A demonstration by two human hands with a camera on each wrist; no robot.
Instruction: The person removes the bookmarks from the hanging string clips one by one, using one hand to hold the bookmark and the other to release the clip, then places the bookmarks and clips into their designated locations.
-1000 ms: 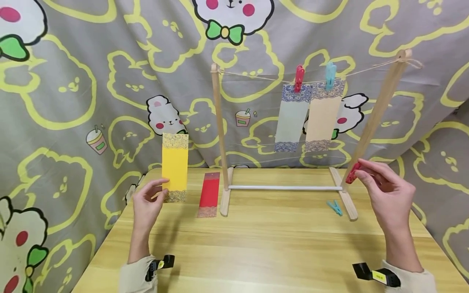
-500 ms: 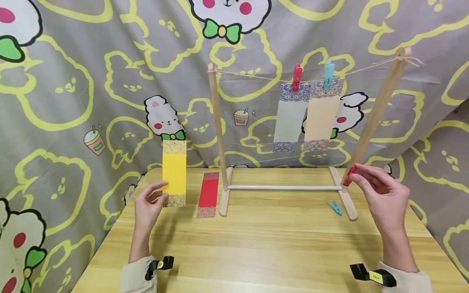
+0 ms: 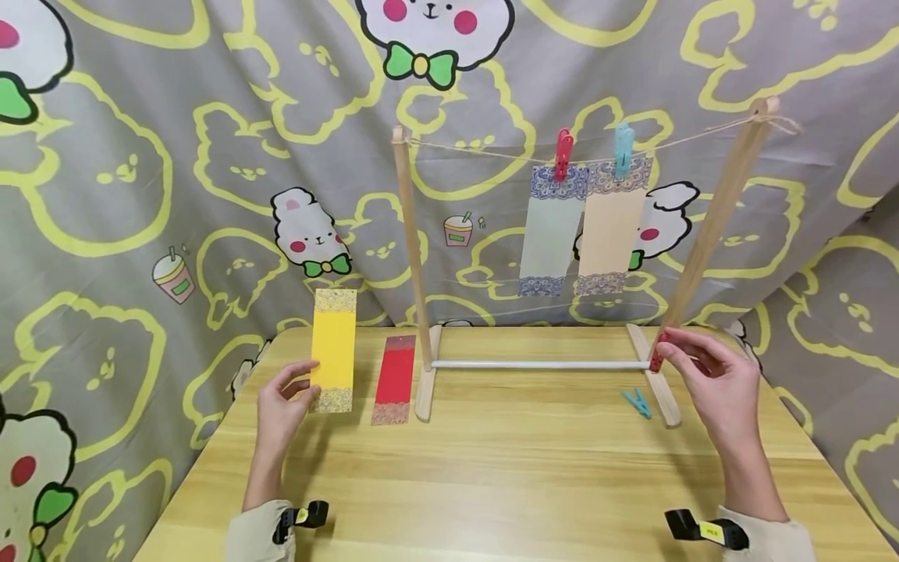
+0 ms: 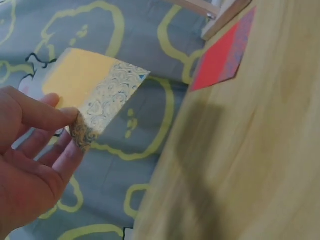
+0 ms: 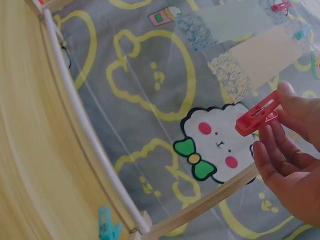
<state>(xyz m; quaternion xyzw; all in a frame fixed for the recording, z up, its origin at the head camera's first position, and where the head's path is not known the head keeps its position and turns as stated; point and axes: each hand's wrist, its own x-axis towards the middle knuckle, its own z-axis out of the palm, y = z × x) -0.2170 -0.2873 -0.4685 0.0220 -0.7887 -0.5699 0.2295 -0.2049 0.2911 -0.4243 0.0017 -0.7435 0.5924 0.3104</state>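
Observation:
My left hand (image 3: 284, 398) pinches a yellow bookmark-like card (image 3: 333, 343) with patterned ends by its lower left edge, upright above the table. In the left wrist view, thumb and fingers grip that card (image 4: 95, 92) near its patterned end. Between thumb and fingertips of my right hand (image 3: 716, 382) is a red clothespin (image 3: 659, 353), in front of the rack's right post. The right wrist view shows this clothespin (image 5: 256, 116) held by its handle end. From the rack's string hang a pale blue-green card (image 3: 552, 234) under a red clothespin (image 3: 563, 154) and a peach card (image 3: 612, 230) under a blue clothespin (image 3: 623, 148).
A red card (image 3: 395, 381) lies on the wooden table (image 3: 492, 484) left of the rack's left foot (image 3: 425, 390). Near the right foot lies a blue clothespin (image 3: 637, 403). A white rod (image 3: 541, 364) joins the posts low down, and a patterned curtain (image 3: 175, 156) hangs behind.
The yellow card has come down a little in my left hand. My right hand has moved left and slightly down with the red clothespin. The hanging cards stay on the string.

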